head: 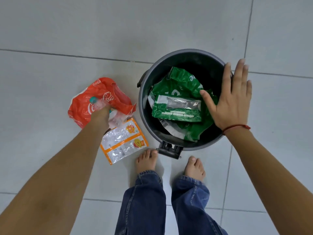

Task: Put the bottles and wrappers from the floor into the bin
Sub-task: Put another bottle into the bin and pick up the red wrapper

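A round grey bin (pixel 144 92) stands open on the tiled floor with green wrappers (pixel 177 107) inside. My right hand (pixel 232 97) hovers flat over the bin's right rim, fingers spread, holding nothing. To the left of the bin lies a red Coca-Cola wrapper (pixel 84 106). On it rests a crumpled clear plastic bottle (pixel 100 106) with a teal cap, and my left hand (pixel 101 114) is closed around it. An orange and silver wrapper (pixel 123 141) lies just below, near my left foot.
My bare feet (pixel 147 161) stand right in front of the bin, touching its pedal hinge (pixel 169 150). Grey tiled floor (pixel 84 31) spreads all around.
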Demonstrator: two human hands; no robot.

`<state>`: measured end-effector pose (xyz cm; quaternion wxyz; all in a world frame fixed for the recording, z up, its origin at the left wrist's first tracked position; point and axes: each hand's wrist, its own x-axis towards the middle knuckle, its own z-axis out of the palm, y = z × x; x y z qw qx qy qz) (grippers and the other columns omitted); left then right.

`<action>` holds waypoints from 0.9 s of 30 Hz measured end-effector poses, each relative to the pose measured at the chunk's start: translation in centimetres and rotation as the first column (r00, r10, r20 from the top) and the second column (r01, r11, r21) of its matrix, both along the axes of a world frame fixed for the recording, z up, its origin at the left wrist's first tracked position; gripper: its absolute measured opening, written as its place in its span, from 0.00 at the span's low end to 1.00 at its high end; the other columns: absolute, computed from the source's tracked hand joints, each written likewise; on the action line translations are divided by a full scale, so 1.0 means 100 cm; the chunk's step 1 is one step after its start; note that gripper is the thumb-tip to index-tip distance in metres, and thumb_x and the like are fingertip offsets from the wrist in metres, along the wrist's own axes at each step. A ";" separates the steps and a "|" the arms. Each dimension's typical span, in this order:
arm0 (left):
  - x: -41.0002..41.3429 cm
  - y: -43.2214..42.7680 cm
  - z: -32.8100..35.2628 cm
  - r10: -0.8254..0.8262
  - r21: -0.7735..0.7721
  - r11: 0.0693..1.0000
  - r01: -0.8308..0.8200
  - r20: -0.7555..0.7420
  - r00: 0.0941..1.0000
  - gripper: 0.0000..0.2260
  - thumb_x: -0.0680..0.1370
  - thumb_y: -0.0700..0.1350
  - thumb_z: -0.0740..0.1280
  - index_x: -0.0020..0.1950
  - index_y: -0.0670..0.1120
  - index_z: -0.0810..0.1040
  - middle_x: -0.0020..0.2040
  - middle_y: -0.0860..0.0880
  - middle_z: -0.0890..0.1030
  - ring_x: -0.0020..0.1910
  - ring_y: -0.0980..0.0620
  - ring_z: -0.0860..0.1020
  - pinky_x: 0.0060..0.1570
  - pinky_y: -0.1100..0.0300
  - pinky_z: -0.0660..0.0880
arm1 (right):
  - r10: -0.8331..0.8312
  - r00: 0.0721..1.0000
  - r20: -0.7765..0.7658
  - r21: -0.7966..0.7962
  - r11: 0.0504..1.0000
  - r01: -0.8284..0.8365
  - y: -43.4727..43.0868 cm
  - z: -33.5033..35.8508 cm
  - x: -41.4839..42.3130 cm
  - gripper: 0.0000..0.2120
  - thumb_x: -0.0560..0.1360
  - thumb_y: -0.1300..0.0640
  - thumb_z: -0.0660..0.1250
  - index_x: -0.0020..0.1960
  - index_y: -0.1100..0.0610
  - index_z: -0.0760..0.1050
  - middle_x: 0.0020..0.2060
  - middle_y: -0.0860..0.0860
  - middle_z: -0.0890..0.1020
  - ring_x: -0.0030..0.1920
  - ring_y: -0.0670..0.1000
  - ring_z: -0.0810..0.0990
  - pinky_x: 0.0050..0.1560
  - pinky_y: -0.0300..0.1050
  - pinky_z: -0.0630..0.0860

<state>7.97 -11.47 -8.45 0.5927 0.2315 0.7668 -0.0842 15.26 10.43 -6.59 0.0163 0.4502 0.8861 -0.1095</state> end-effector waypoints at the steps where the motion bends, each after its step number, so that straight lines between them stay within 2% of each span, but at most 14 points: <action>1: -0.002 0.003 0.008 0.014 0.009 1.000 -0.014 -0.043 0.999 0.20 0.84 0.41 0.45 0.76 0.41 0.50 0.79 0.46 0.52 0.77 0.50 0.53 0.76 0.56 0.51 | -0.007 1.000 -0.008 0.008 1.000 0.007 0.000 -0.002 0.000 0.38 0.77 0.34 0.51 0.77 0.56 0.46 0.77 0.63 0.50 0.77 0.61 0.49 0.73 0.62 0.51; 3: 0.004 -0.003 0.026 -0.030 0.017 0.999 0.031 -0.082 0.996 0.20 0.84 0.41 0.45 0.76 0.41 0.51 0.79 0.46 0.53 0.77 0.50 0.53 0.76 0.56 0.51 | -0.019 1.000 -0.017 0.013 1.000 0.020 0.000 -0.003 0.000 0.37 0.78 0.35 0.51 0.77 0.56 0.47 0.77 0.62 0.51 0.76 0.61 0.49 0.73 0.62 0.51; 6: 0.005 -0.003 0.036 0.035 -0.066 0.997 -0.038 -0.049 0.998 0.20 0.85 0.42 0.43 0.77 0.43 0.49 0.79 0.47 0.52 0.77 0.51 0.53 0.76 0.58 0.51 | -0.034 0.999 -0.031 -0.018 0.999 0.034 -0.001 0.001 -0.002 0.35 0.78 0.37 0.52 0.77 0.56 0.48 0.77 0.62 0.52 0.77 0.61 0.50 0.73 0.62 0.52; 8: -0.002 0.006 0.045 0.246 -0.057 0.966 -0.251 -0.085 0.966 0.20 0.85 0.42 0.46 0.77 0.41 0.50 0.78 0.46 0.54 0.76 0.51 0.55 0.75 0.58 0.53 | -0.038 0.999 -0.039 -0.027 0.999 0.037 -0.001 0.004 -0.003 0.33 0.79 0.39 0.52 0.77 0.56 0.49 0.77 0.62 0.52 0.77 0.61 0.50 0.74 0.62 0.53; 9: -0.008 0.016 0.053 0.329 0.030 0.944 -0.328 -0.111 0.938 0.21 0.84 0.44 0.50 0.76 0.41 0.52 0.77 0.44 0.57 0.75 0.50 0.57 0.74 0.57 0.55 | -0.041 0.998 -0.045 -0.028 0.999 0.039 -0.002 0.005 -0.004 0.33 0.80 0.40 0.53 0.77 0.57 0.50 0.76 0.62 0.52 0.77 0.61 0.50 0.74 0.62 0.53; 10: -0.016 0.024 0.062 0.439 0.231 0.886 -0.402 -0.138 0.888 0.22 0.82 0.47 0.55 0.75 0.42 0.56 0.74 0.43 0.62 0.73 0.49 0.62 0.72 0.57 0.60 | -0.043 0.998 -0.051 -0.029 0.999 0.041 -0.003 0.006 -0.004 0.32 0.80 0.41 0.53 0.76 0.57 0.51 0.76 0.62 0.52 0.76 0.61 0.51 0.74 0.62 0.53; 12: -0.032 0.045 0.089 0.624 0.624 0.654 -0.427 -0.126 0.771 0.26 0.77 0.55 0.64 0.72 0.47 0.62 0.64 0.49 0.69 0.64 0.50 0.70 0.65 0.54 0.69 | -0.047 0.997 -0.067 -0.029 0.999 0.045 -0.003 0.006 -0.005 0.30 0.81 0.43 0.53 0.76 0.57 0.52 0.76 0.62 0.53 0.76 0.62 0.52 0.73 0.62 0.54; 14: -0.045 0.058 0.100 0.702 0.788 0.488 -0.375 -0.099 0.705 0.27 0.75 0.61 0.62 0.69 0.49 0.65 0.55 0.53 0.69 0.57 0.51 0.72 0.57 0.54 0.74 | -0.051 0.996 -0.079 -0.029 0.998 0.049 -0.003 0.005 -0.003 0.28 0.81 0.46 0.52 0.76 0.58 0.53 0.76 0.62 0.54 0.76 0.62 0.52 0.73 0.61 0.54; 17: -0.071 0.051 0.065 0.860 0.888 0.299 -0.348 -0.093 0.502 0.17 0.77 0.56 0.59 0.63 0.51 0.68 0.53 0.58 0.70 0.54 0.50 0.73 0.55 0.50 0.75 | -0.047 0.995 -0.094 -0.018 0.999 0.045 -0.001 0.002 -0.001 0.25 0.82 0.50 0.51 0.76 0.58 0.53 0.76 0.62 0.54 0.76 0.61 0.52 0.73 0.61 0.54; 18: -0.086 0.044 0.048 0.884 0.893 0.314 -0.323 -0.151 0.441 0.17 0.78 0.53 0.60 0.65 0.48 0.69 0.57 0.56 0.71 0.57 0.49 0.73 0.59 0.48 0.74 | -0.046 0.994 -0.100 -0.012 0.999 0.045 -0.001 0.003 -0.001 0.25 0.82 0.50 0.51 0.76 0.58 0.53 0.76 0.62 0.54 0.76 0.61 0.52 0.73 0.60 0.55; 20: -0.114 0.024 0.006 0.831 0.806 0.510 -0.300 -0.373 0.413 0.22 0.77 0.51 0.62 0.69 0.44 0.67 0.66 0.46 0.70 0.65 0.46 0.69 0.65 0.47 0.70 | -0.044 0.993 -0.110 -0.003 0.999 0.044 -0.001 0.003 -0.002 0.25 0.82 0.50 0.51 0.76 0.58 0.53 0.76 0.63 0.54 0.76 0.62 0.52 0.73 0.60 0.55; 22: -0.135 -0.001 -0.035 0.641 0.576 0.755 -0.313 -0.551 0.534 0.31 0.75 0.54 0.66 0.74 0.44 0.60 0.73 0.40 0.62 0.72 0.42 0.62 0.69 0.42 0.63 | -0.044 0.992 -0.119 -0.001 0.999 0.044 -0.001 0.001 -0.001 0.25 0.82 0.49 0.51 0.76 0.58 0.53 0.76 0.62 0.54 0.76 0.62 0.52 0.73 0.60 0.55; 24: -0.148 -0.028 -0.067 0.344 0.304 0.933 -0.191 -0.604 0.719 0.41 0.72 0.58 0.69 0.76 0.43 0.51 0.77 0.39 0.54 0.76 0.38 0.53 0.70 0.36 0.58 | -0.042 0.991 -0.126 0.010 0.999 0.043 -0.001 -0.002 0.000 0.26 0.82 0.48 0.50 0.76 0.58 0.53 0.76 0.62 0.54 0.76 0.61 0.51 0.73 0.60 0.54; 27: -0.164 -0.051 -0.099 0.009 0.104 0.993 0.055 -0.532 0.847 0.51 0.69 0.65 0.68 0.77 0.41 0.44 0.78 0.38 0.48 0.77 0.38 0.49 0.71 0.36 0.56 | -0.034 0.992 -0.126 0.032 0.999 0.038 0.000 -0.005 0.001 0.27 0.82 0.46 0.50 0.76 0.57 0.53 0.76 0.62 0.54 0.77 0.61 0.51 0.73 0.59 0.54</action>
